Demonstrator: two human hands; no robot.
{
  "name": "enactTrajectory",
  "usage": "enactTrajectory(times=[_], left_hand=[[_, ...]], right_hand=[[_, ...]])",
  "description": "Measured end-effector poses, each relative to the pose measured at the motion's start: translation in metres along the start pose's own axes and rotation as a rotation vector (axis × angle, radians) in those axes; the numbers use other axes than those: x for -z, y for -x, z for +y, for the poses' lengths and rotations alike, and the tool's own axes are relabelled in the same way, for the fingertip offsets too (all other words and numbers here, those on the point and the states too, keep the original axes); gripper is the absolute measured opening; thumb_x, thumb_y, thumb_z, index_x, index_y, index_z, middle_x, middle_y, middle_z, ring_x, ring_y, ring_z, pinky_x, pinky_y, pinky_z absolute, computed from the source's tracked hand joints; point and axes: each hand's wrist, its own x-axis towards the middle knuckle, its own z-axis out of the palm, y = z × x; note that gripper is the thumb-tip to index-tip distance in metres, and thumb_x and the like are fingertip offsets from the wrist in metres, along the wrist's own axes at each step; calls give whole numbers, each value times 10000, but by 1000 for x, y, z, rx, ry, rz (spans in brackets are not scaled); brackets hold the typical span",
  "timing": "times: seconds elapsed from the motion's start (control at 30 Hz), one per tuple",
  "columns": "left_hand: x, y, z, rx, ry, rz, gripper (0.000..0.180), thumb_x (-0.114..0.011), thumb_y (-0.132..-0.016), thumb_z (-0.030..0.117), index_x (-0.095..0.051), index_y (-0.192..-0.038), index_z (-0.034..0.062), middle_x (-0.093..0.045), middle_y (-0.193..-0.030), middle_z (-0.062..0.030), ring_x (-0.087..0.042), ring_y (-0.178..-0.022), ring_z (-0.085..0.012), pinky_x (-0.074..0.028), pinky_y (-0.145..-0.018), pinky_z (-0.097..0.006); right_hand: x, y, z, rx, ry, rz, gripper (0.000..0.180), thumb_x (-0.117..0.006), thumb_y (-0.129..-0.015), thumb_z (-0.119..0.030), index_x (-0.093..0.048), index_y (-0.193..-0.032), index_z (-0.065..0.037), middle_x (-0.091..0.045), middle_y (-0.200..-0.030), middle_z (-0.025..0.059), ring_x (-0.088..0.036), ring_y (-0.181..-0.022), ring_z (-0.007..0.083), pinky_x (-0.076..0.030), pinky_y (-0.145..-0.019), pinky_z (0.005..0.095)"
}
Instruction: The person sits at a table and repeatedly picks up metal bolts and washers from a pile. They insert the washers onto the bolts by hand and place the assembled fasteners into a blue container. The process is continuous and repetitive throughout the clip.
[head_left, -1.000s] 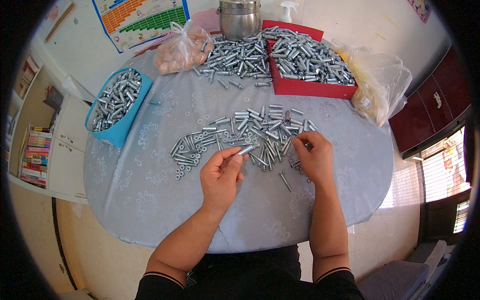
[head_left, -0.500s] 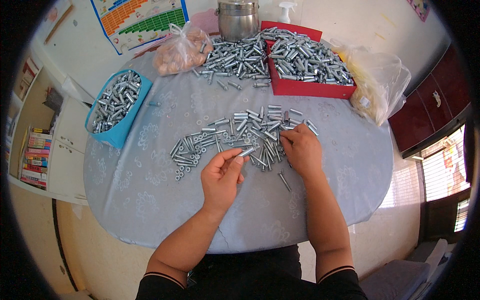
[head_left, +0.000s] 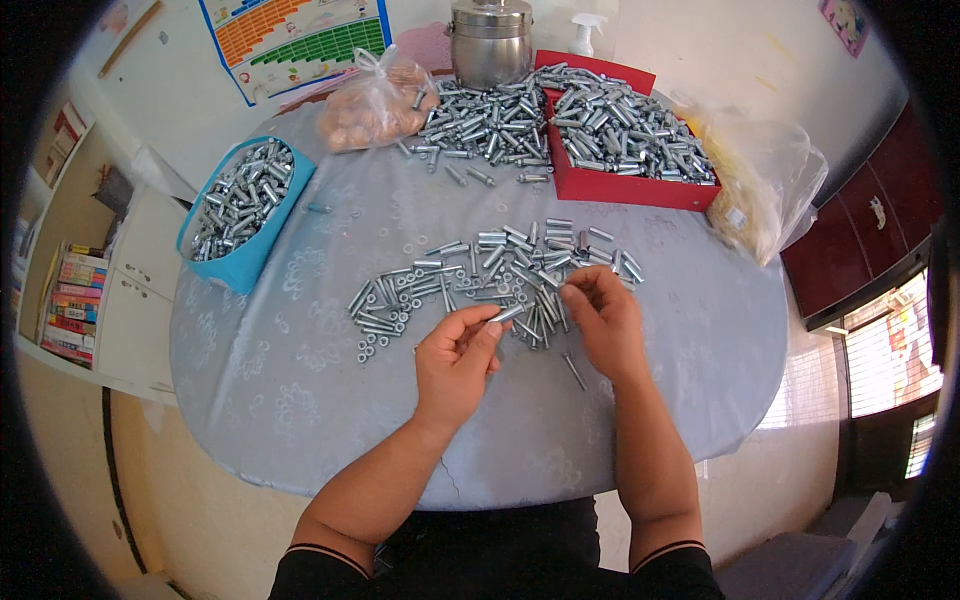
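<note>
My left hand (head_left: 455, 368) is closed in a pinch on a short silver metal sleeve (head_left: 509, 313), tilted up to the right, just above the tabletop. To its right, my right hand (head_left: 608, 328) has thumb and forefinger brought together at the edge of the hardware pile; anything between the tips is too small or hidden to name. Long thin bolts (head_left: 541, 322) fan out between the hands. Beyond them lie loose metal sleeves (head_left: 494, 239). Small nuts (head_left: 371, 341) and more bolts (head_left: 376, 321) are spread to the left. One separate bolt (head_left: 575, 372) rests near my right wrist.
A blue bin (head_left: 268, 235) full of assembled metal anchors stands at the left. At the back are a bag of round brown items (head_left: 365, 120), an anchor heap (head_left: 480, 120), a steel pot (head_left: 491, 45), a filled red box (head_left: 640, 190) and a clear plastic bag (head_left: 775, 180).
The whole view has shifted slightly. My right hand has drawn back a little from the pile toward me, its fingertips pinched. My left hand keeps its hold on the metal sleeve.
</note>
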Motion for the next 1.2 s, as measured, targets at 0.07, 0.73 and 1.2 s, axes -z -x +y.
enactTrajectory(times=[0.07,0.73,1.2], left_hand=[[0,0,0,-4,-3,-6,201,-602,-924,74,-623,-1106,-11,-704,-946,-87,-538,-600,-54,-458,-544,-194],[1,1,0,42,-35,-78,204,-613,-928,81,-632,-1113,-3,-699,-923,-54,-561,-611,-54,-459,-526,-183],[-1,2,1,44,-20,-66,191,-598,-926,63,-638,-1096,-14,-708,-930,-95,-579,-616,-71,-482,-555,-201]], right_hand=[[-6,5,-2,-15,-203,-87,100,-656,-891,-61,-617,-975,-23,-615,-799,-1,-557,-746,70,-464,-659,237],[-3,7,-7,-112,-306,-252,104,-692,-867,-83,-659,-920,0,-651,-839,14,-562,-741,69,-464,-666,220],[0,10,-4,4,-180,-244,181,-664,-902,-185,-645,-917,-6,-570,-767,-9,-491,-677,72,-413,-605,234]])
